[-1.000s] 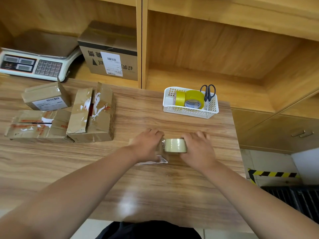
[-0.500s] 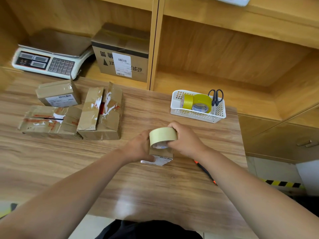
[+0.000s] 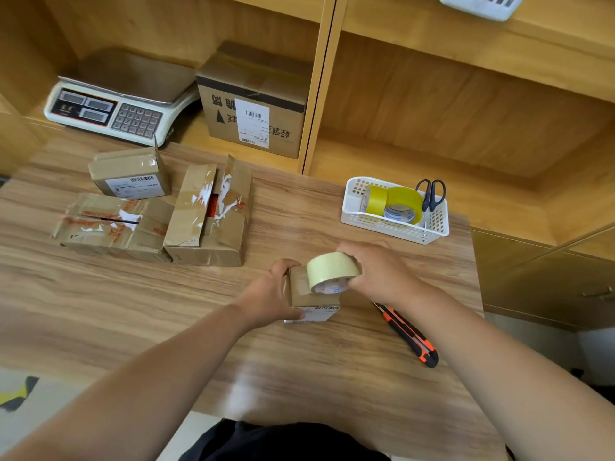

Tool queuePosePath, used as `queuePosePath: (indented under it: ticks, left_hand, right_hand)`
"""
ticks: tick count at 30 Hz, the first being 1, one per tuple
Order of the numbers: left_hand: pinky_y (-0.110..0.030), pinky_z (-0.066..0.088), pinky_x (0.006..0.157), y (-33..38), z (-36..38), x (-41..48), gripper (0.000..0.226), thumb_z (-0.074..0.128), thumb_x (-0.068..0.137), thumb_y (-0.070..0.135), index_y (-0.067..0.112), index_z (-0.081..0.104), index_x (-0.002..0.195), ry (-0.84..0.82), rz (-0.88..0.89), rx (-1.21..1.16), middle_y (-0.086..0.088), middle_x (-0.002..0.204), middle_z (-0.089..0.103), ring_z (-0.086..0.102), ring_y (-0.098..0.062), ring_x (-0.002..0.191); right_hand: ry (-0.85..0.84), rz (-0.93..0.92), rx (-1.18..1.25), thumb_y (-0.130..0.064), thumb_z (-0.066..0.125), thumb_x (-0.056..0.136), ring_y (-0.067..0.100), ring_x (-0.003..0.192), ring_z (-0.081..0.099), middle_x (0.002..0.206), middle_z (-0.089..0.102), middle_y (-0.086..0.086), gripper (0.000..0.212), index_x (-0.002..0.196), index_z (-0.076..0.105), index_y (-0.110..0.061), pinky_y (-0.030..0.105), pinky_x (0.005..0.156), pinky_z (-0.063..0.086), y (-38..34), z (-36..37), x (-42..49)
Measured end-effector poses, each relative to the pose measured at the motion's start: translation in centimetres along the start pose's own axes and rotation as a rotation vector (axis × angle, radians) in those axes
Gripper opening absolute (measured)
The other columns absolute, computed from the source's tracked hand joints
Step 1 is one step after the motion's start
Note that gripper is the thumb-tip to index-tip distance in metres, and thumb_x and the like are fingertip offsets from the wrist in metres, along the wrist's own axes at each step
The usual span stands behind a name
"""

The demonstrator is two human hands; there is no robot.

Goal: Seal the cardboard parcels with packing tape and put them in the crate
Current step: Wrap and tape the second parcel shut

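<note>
A small cardboard parcel (image 3: 307,299) with a white label stands on the wooden table (image 3: 133,321), a little right of centre. My left hand (image 3: 276,294) grips its left side. My right hand (image 3: 379,271) holds a pale roll of packing tape (image 3: 331,269) against the parcel's top right. Three more parcels lie at the left: a labelled one (image 3: 131,173), a flat torn one (image 3: 109,224) and one with its flaps open (image 3: 211,214). No crate is in view.
An orange and black utility knife (image 3: 407,336) lies right of the parcel. A white basket (image 3: 392,224) holds yellow tape rolls (image 3: 394,202) and scissors (image 3: 431,193). A scale (image 3: 113,108) and a large box (image 3: 254,104) sit on the shelf behind.
The tape roll has moved from right of the parcel onto its top. My view has shifted, and the utility knife now shows beside my right forearm.
</note>
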State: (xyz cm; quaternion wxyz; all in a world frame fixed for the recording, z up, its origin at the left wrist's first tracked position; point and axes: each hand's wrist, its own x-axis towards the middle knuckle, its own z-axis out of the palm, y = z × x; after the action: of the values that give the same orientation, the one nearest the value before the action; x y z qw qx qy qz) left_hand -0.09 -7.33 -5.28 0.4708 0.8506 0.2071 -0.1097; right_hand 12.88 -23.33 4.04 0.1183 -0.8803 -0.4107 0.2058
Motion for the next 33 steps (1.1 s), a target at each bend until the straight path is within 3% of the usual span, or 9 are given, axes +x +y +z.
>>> queuePosePath:
  ticks: [8, 12, 16, 19, 21, 23, 28, 31, 33]
  left_hand:
    - [-0.019, 0.04, 0.081, 0.3, 2.0, -1.2, 0.09, 0.085, 0.061, 0.031, 0.022, 0.035, 0.135, 0.138, -0.003, 0.002, 0.009, 0.122, 0.044, 0.051, -0.012, 0.108]
    - [-0.022, 0.037, 0.093, 0.3, 3.5, -1.6, 0.095, 0.086, 0.06, 0.035, 0.011, 0.035, 0.136, 0.252, 0.031, 0.079, -0.001, 0.13, 0.044, 0.047, -0.019, 0.118]
    - [-0.022, 0.032, 0.1, 0.1, 4.9, -2.0, 0.1, 0.087, 0.059, 0.034, 0.007, 0.032, 0.137, 0.274, 0.025, 0.031, -0.004, 0.131, 0.039, 0.041, -0.019, 0.123]
    - [-0.022, 0.027, 0.103, 0.5, 4.6, -2.0, 0.102, 0.083, 0.055, 0.045, 0.011, 0.033, 0.137, 0.293, 0.039, 0.045, 0.002, 0.13, 0.036, 0.034, -0.015, 0.122]
    - [-0.019, 0.025, 0.096, 1.6, 3.4, -1.9, 0.09, 0.066, 0.056, 0.058, 0.016, 0.041, 0.132, 0.318, 0.108, -0.013, 0.012, 0.122, 0.038, 0.033, -0.007, 0.114]
    - [-0.017, 0.03, 0.089, 2.7, 2.1, -1.4, 0.074, 0.055, 0.059, 0.057, 0.023, 0.048, 0.124, 0.266, 0.172, -0.122, 0.018, 0.112, 0.045, 0.037, -0.003, 0.108]
    - [-0.011, 0.041, 0.068, 4.4, -0.3, 0.2, 0.033, 0.076, 0.075, 0.018, 0.022, 0.063, 0.105, 0.006, 0.115, -0.234, 0.005, 0.091, 0.053, 0.051, -0.008, 0.081]
    - [-0.03, 0.051, 0.075, 5.2, -1.2, 0.4, 0.035, 0.079, 0.074, 0.021, 0.021, 0.064, 0.105, -0.11, 0.069, -0.191, -0.006, 0.091, 0.064, 0.058, -0.014, 0.078]
    - [-0.034, 0.052, 0.078, 5.8, -1.3, 0.3, 0.044, 0.08, 0.072, 0.026, 0.023, 0.06, 0.111, -0.106, 0.016, -0.141, -0.007, 0.098, 0.065, 0.061, -0.016, 0.084]
  right_hand:
    - [0.055, -0.188, -0.299, -0.011, 0.067, 0.072, 0.016, 0.099, 0.054, 0.098, 0.061, -0.008, 0.033, 0.099, 0.055, -0.025, 0.027, 0.091, 0.027, 1.3, -0.4, 0.3]
    - [0.038, -0.138, -0.31, -0.004, 0.059, 0.078, 0.021, 0.108, 0.048, 0.114, 0.055, -0.003, 0.045, 0.118, 0.054, -0.023, 0.026, 0.076, 0.022, 1.2, -0.7, -0.3]
    - [0.048, -0.056, -0.229, 0.005, 0.049, 0.082, 0.02, 0.113, 0.047, 0.134, 0.041, -0.006, 0.075, 0.141, 0.036, -0.039, 0.026, 0.071, 0.03, 1.1, 0.1, -0.4]
    - [0.015, -0.072, -0.212, 0.01, 0.043, 0.08, 0.023, 0.107, 0.051, 0.137, 0.036, -0.006, 0.089, 0.146, 0.021, -0.044, 0.026, 0.065, 0.028, 1.4, 1.1, -0.1]
    - [0.018, -0.088, -0.178, 0.013, 0.043, 0.078, 0.023, 0.111, 0.05, 0.141, 0.033, -0.007, 0.092, 0.146, 0.021, -0.045, 0.025, 0.067, 0.029, 1.5, 1.3, 0.1]
    - [0.024, -0.097, -0.172, 0.013, 0.044, 0.078, 0.023, 0.111, 0.05, 0.143, 0.031, -0.009, 0.093, 0.146, 0.021, -0.045, 0.025, 0.068, 0.03, 1.6, 1.6, 0.3]
    - [0.031, -0.125, -0.136, 0.015, 0.045, 0.076, 0.022, 0.111, 0.052, 0.144, 0.032, -0.009, 0.094, 0.146, 0.023, -0.044, 0.026, 0.068, 0.035, 1.9, 1.8, 0.6]
    - [0.051, -0.128, -0.107, 0.014, 0.044, 0.077, 0.018, 0.112, 0.051, 0.142, 0.034, -0.009, 0.091, 0.146, 0.026, -0.043, 0.025, 0.07, 0.034, 1.8, 1.5, 0.7]
    - [0.061, -0.108, -0.078, 0.013, 0.044, 0.077, 0.018, 0.115, 0.05, 0.141, 0.037, -0.008, 0.088, 0.146, 0.029, -0.04, 0.027, 0.074, 0.04, 1.7, 1.5, 0.9]
